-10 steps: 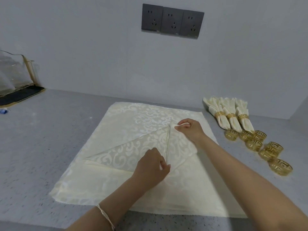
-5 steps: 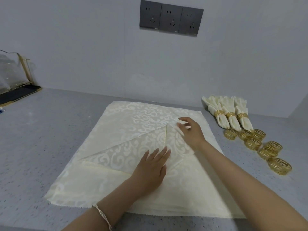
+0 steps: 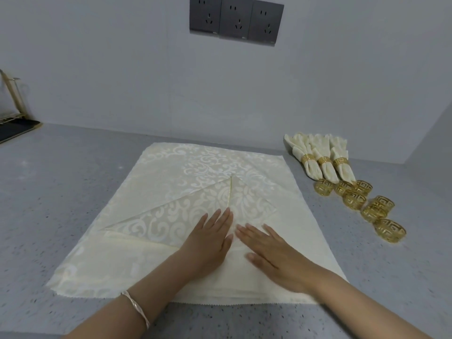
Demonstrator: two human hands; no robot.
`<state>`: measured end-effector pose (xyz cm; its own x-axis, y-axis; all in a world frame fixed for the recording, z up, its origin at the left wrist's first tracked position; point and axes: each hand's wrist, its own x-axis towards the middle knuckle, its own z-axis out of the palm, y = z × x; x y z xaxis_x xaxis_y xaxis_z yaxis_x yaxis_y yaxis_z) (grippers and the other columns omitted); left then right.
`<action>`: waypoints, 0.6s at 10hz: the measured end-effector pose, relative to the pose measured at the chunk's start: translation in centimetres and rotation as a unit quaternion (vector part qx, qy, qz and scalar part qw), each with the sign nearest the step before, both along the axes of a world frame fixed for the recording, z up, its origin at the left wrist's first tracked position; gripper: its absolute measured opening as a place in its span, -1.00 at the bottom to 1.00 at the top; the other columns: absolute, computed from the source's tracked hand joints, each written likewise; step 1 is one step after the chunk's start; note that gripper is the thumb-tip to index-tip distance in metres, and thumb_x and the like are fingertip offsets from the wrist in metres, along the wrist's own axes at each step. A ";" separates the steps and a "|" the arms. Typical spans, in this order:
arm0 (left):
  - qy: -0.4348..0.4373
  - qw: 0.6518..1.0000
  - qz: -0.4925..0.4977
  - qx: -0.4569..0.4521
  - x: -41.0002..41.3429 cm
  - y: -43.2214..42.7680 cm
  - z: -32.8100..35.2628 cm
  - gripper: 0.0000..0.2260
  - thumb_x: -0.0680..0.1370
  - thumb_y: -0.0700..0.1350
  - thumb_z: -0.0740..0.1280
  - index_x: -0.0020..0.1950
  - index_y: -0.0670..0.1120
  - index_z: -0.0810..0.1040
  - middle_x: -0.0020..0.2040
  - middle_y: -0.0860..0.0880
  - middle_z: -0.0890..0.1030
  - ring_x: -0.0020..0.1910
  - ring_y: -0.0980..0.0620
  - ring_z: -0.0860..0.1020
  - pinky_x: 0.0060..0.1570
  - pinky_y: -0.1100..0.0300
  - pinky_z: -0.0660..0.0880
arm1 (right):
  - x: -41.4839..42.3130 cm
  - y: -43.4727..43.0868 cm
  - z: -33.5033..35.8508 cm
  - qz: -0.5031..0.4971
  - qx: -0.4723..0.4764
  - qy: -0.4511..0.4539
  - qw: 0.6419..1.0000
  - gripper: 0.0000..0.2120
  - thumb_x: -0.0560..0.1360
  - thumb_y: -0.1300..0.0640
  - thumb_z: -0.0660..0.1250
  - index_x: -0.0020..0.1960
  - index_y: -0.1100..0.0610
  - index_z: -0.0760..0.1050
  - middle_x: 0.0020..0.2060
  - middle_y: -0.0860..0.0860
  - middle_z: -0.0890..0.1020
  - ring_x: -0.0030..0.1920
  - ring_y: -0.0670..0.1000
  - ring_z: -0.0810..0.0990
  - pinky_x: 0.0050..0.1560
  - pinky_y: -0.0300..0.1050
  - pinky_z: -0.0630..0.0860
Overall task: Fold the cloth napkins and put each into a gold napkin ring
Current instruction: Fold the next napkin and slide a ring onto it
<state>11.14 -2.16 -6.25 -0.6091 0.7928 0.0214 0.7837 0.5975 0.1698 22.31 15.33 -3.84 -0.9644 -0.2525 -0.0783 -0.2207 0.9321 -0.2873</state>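
A stack of cream damask napkins (image 3: 171, 192) is spread on the grey speckled counter (image 3: 49, 192), and it serves as the landmark here. On top of the stack, the uppermost napkin (image 3: 195, 209) has been folded so that two corners meet along a centre seam, forming a point directed toward the wall. The left hand (image 3: 208, 243) is laid flat, palm down and fingers extended, on the near part of this folded napkin just left of the seam; nothing is gripped by it. The right hand (image 3: 274, 255) is pressed flat just beside it on the right, fingers spread and pointing left, likewise holding nothing. A thin bracelet (image 3: 137, 307) is worn on the left wrist. To the right of the stack, toward the wall, three finished napkins (image 3: 322, 157) are lined up, each passed through a gold ring. Nearer than these, still right of the stack, loose gold napkin rings (image 3: 362, 201) are scattered on the counter. Above the stack, three dark sockets (image 3: 236, 20) are mounted on the wall.
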 end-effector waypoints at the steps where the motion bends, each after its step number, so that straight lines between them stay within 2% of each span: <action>1: -0.011 1.000 0.009 -0.014 0.2 -0.1 0.4 -0.47 0.63 0.10 -0.27 0.56 -0.07 -0.23 0.56 0.04 -0.24 0.53 0.11 -0.25 0.49 0.13 -0.29 | -0.9 2.0 -0.1 -0.037 0.016 -0.008 0.999 -0.47 0.59 -0.20 -0.21 0.52 -0.14 -0.20 0.49 -0.27 -0.16 0.43 -0.36 -0.29 0.47 -0.21 -0.33; 2: -0.018 1.000 0.009 -0.022 0.4 -0.1 0.8 -0.52 0.68 0.01 -0.16 0.56 -0.07 -0.23 0.56 0.03 -0.24 0.53 0.10 -0.25 0.50 0.11 -0.27 | -1.8 4.5 -0.2 -0.091 0.015 -0.013 0.996 -0.48 0.61 -0.15 -0.19 0.53 -0.10 -0.20 0.51 -0.24 -0.15 0.44 -0.35 -0.28 0.47 -0.25 -0.33; 3: -0.023 0.999 0.012 -0.026 0.5 -0.2 0.9 -0.52 0.68 0.01 -0.16 0.56 -0.08 -0.23 0.56 0.03 -0.24 0.53 0.10 -0.25 0.50 0.11 -0.27 | -2.5 5.9 -0.4 -0.123 0.006 -0.015 0.992 -0.50 0.64 -0.10 -0.17 0.53 -0.08 -0.19 0.50 -0.24 -0.16 0.46 -0.30 -0.27 0.42 -0.32 -0.35; 4: -0.050 0.999 0.011 -0.016 0.5 -0.3 1.1 -0.52 0.68 0.00 -0.15 0.57 -0.06 -0.20 0.57 0.04 -0.22 0.53 0.11 -0.24 0.49 0.13 -0.28 | -2.7 5.4 -0.4 -0.123 0.016 0.027 0.992 -0.48 0.62 -0.12 -0.14 0.55 -0.04 -0.11 0.52 -0.19 -0.08 0.47 -0.27 -0.25 0.42 -0.32 -0.36; 5: -0.160 0.987 0.016 0.016 -0.5 -0.2 1.9 -0.56 0.69 -0.05 -0.16 0.57 -0.06 -0.15 0.58 0.04 -0.15 0.54 0.11 -0.20 0.48 0.17 -0.27 | -2.0 2.5 0.0 -0.083 -0.020 0.099 0.991 -0.46 0.60 -0.19 0.01 0.53 -0.06 0.11 0.49 -0.17 0.20 0.47 -0.28 0.05 0.48 -0.27 -0.21; 6: -0.266 0.959 0.026 0.089 -1.1 -0.2 3.3 -0.57 0.69 -0.06 -0.22 0.57 -0.07 -0.12 0.58 0.03 -0.06 0.54 0.11 -0.13 0.43 0.23 -0.26 | -1.3 -1.3 0.0 -0.003 0.001 0.163 0.987 -0.46 0.51 -0.30 0.15 0.42 -0.13 0.31 0.37 -0.23 0.40 0.36 -0.30 0.31 0.50 -0.18 -0.03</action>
<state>10.08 -2.40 -2.93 -0.6106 0.7731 -0.1717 0.5266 0.5583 0.6411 20.99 14.00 -3.83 -0.9403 -0.2460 0.2352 -0.2948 0.9341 -0.2015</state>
